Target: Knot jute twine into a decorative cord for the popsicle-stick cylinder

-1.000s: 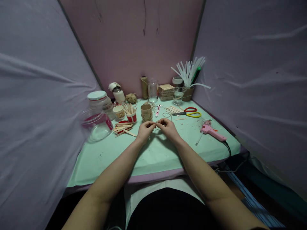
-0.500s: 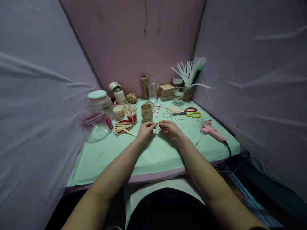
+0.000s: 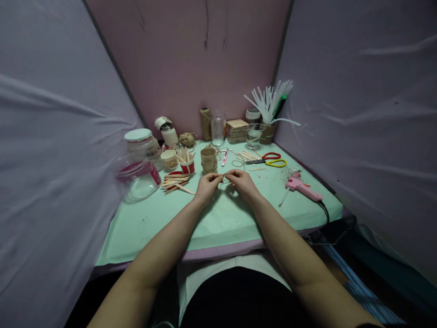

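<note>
My left hand [image 3: 207,187] and my right hand [image 3: 243,184] meet above the near middle of the table, fingertips almost touching. Both pinch a thin tan twine [image 3: 226,182]; a loop of it shows under the fingers and another curls on the cloth behind my right hand. The exact grip is too small to make out. Just beyond my left hand stands a tan cup [image 3: 208,160] with raised decoration on its side. A pink-and-white cutter [image 3: 225,157] lies behind the hands, near the cup.
Wooden craft sticks [image 3: 175,182] and a red cup of sticks [image 3: 187,165] sit left, by a clear jar [image 3: 143,182]. To the right lie scissors [image 3: 269,160] and a corded pink glue gun [image 3: 302,187]. A twine ball [image 3: 187,139] and glue sticks [image 3: 268,102] stand at the back.
My right hand has turned slightly, its fingers now stretched flatter toward the left fingertips. My left hand has barely moved, and the table things stay put.
</note>
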`<move>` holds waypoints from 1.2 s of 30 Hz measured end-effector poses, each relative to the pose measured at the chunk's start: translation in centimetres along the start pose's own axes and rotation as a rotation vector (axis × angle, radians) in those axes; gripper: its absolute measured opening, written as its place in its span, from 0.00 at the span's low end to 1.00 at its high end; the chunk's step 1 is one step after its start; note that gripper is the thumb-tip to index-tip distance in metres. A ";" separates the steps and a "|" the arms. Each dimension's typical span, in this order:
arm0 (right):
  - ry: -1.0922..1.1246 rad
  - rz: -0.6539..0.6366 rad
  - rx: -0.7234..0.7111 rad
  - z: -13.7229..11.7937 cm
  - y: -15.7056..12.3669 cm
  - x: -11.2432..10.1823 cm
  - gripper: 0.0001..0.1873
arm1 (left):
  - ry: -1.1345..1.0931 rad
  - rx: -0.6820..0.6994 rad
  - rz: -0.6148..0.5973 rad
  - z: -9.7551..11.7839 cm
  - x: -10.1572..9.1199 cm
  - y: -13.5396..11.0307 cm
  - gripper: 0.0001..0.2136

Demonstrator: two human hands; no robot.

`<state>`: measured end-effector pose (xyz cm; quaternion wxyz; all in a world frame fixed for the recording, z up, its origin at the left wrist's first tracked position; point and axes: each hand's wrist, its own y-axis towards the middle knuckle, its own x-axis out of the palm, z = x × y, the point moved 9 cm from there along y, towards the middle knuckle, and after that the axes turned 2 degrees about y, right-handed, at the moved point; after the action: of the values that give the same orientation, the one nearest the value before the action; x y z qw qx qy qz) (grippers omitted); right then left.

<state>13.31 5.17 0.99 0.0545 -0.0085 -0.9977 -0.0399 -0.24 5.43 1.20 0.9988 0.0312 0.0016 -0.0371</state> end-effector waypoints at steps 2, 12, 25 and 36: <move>-0.012 0.004 -0.026 -0.3 -0.1 0.1 0.10 | -0.092 -0.059 -0.037 -0.3 0.3 -0.1 0.14; -0.136 -0.032 -0.110 -0.6 -0.1 0.7 0.11 | -0.385 -0.257 -0.162 -1.1 1.7 -0.5 0.13; -0.108 -0.147 -0.049 -1.0 -0.6 1.5 0.11 | -0.629 -0.372 -0.199 -2.3 2.5 -0.1 0.06; -0.049 -0.029 0.041 0.3 -0.1 0.3 0.12 | -0.193 -0.151 -0.106 -0.5 1.1 -0.1 0.08</move>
<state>13.02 5.10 0.69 0.0295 0.0059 -0.9993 -0.0201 0.86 5.25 0.69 0.9905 -0.0477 -0.0899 -0.0926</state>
